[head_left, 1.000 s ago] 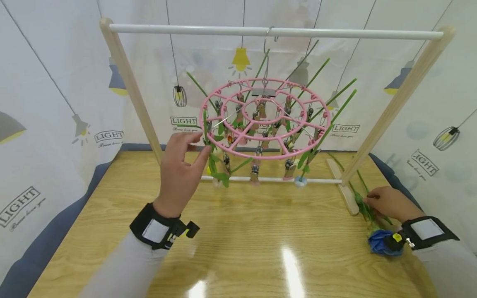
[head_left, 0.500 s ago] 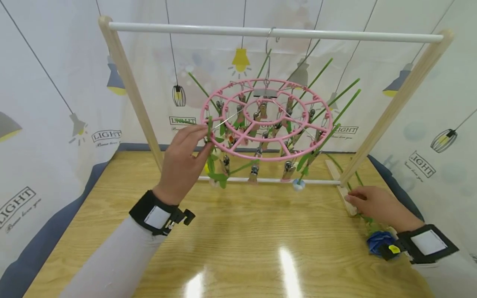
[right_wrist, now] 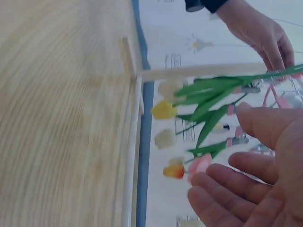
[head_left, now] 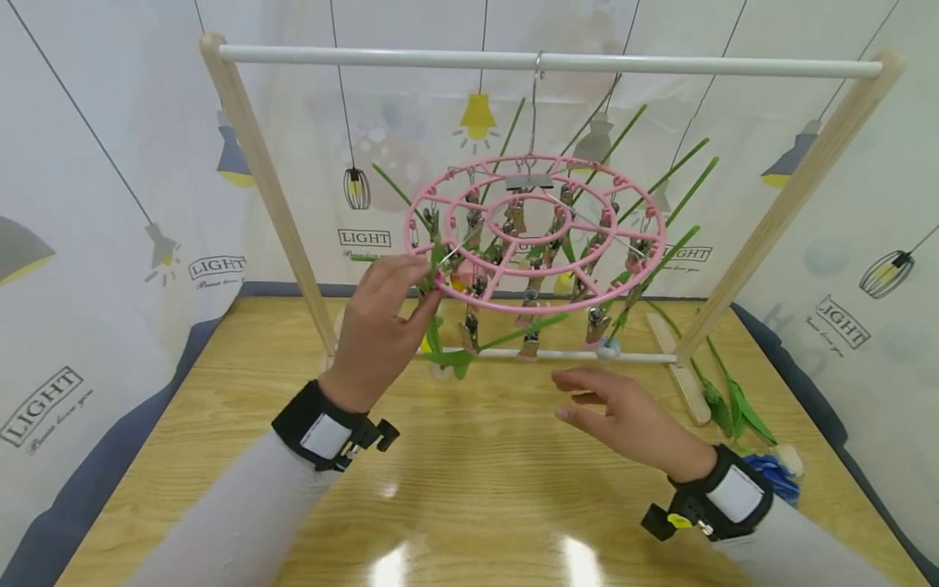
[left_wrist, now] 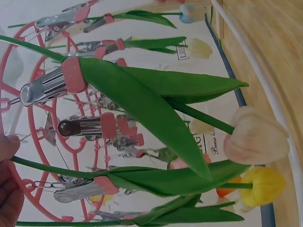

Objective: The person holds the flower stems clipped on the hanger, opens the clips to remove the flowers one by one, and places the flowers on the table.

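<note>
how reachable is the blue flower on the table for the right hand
Probably yes: the right hand is empty, but would likely have to draw back, as its wristband partly hides the blue flower.

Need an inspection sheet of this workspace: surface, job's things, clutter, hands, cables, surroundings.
Surface: wood-grain table, some glare in the foreground.
Job's things: pink clip rack hangs from white rod; clipped flowers hang heads down. Blue flower and pale flower lie at right, partly hidden.
Clutter: nothing seen.
Hands: left hand pinches the rack's rim, possibly a stem too; right hand holds nothing.
Cables: nothing seen.
Surroundings: backdrop printed with hanging lamps.
</note>
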The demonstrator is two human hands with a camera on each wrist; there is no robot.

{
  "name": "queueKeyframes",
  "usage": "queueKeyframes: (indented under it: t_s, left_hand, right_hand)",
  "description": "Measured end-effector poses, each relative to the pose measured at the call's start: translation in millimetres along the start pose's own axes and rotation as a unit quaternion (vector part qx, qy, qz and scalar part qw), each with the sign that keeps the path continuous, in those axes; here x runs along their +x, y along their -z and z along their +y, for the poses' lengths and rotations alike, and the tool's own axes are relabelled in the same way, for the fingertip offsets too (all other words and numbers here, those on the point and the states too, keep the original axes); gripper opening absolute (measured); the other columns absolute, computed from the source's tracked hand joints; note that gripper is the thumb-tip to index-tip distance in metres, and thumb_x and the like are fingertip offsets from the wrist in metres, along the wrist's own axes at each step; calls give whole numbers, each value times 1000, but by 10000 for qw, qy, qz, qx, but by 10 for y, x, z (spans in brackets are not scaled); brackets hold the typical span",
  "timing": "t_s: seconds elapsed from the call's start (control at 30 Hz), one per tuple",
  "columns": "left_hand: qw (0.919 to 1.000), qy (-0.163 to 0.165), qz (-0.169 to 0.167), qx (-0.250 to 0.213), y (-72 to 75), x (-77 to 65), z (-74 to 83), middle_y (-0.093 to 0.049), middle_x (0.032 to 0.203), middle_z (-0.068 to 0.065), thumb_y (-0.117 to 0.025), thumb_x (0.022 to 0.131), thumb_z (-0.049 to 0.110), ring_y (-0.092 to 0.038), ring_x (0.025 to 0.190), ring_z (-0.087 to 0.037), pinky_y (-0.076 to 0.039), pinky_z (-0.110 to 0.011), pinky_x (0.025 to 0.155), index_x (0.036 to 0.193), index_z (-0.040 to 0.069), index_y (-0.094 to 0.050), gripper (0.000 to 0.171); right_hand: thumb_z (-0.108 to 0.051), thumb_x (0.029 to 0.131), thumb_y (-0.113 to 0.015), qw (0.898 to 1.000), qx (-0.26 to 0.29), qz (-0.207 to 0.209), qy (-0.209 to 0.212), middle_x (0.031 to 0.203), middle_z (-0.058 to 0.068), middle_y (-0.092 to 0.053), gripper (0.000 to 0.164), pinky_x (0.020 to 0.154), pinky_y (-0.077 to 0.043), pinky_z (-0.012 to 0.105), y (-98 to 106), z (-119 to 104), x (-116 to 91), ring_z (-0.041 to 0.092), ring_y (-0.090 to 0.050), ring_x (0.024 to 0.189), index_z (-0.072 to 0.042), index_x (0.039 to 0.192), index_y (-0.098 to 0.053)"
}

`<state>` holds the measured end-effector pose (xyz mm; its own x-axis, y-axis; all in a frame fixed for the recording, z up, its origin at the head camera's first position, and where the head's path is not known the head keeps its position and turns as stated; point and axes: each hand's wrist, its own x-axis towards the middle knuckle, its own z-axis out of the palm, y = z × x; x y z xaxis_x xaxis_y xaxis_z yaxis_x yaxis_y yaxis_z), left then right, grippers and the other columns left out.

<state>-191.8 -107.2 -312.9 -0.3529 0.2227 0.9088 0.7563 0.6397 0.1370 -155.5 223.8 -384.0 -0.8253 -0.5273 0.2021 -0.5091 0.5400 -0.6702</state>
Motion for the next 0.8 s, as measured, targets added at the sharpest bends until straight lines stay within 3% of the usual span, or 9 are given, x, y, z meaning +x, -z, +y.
queueKeyframes:
  t_s: [0.13,0.33,0.47,0.57,0.67,0.8]
  left_hand:
    - [9999,-115,47,29,-33,-7,61,-71,115,-21,-83,88,4,-67,114,-33,-56,-37,105,114,-5,-70,31]
    - [9995,-245,144,130,-38,-1,121,-72,113,-19,-83,87,4,-67,112,-33,-56,-37,104,113,-5,-70,30]
    - [9991,-279,273,153,-49,7,144,-71,112,-20,-83,87,5,-66,111,-33,-56,-36,104,113,-6,-70,31]
    - [9985,-353,372,178,-62,16,159,-71,111,-20,-83,87,5,-66,110,-33,-56,-36,104,113,-6,-71,30]
    - [9979,-437,430,196,-72,22,177,-71,110,-19,-83,88,5,-66,109,-33,-57,-35,103,111,-5,-71,28]
    - [9974,-500,467,231,-79,20,206,-71,109,-18,-83,88,5,-67,107,-32,-57,-35,102,112,-5,-71,28]
  right_hand:
    - [-21,101,-70,9975,661,220,139,149,14,-59,55,109,-53,37,-244,-87,170,31,-60,134,-10,152,-52]
    - [-12,97,-75,9874,1425,608,309,146,17,-59,60,110,-52,34,-530,-193,403,33,-58,136,-4,151,-51]
    - [-13,97,-74,9799,1834,757,187,145,17,-59,54,111,-52,39,-673,-234,533,35,-58,136,-4,147,-55]
    - [-18,98,-74,9742,2097,829,-4,147,13,-60,44,110,-53,35,-762,-266,608,34,-59,136,-7,139,-61]
    - [-16,99,-73,9626,2553,901,-104,150,13,-58,40,107,-55,31,-841,-299,667,36,-60,134,-5,137,-63]
    - [-10,99,-71,9418,3207,1004,-94,154,15,-54,48,102,-57,32,-913,-342,704,35,-61,132,-2,144,-58]
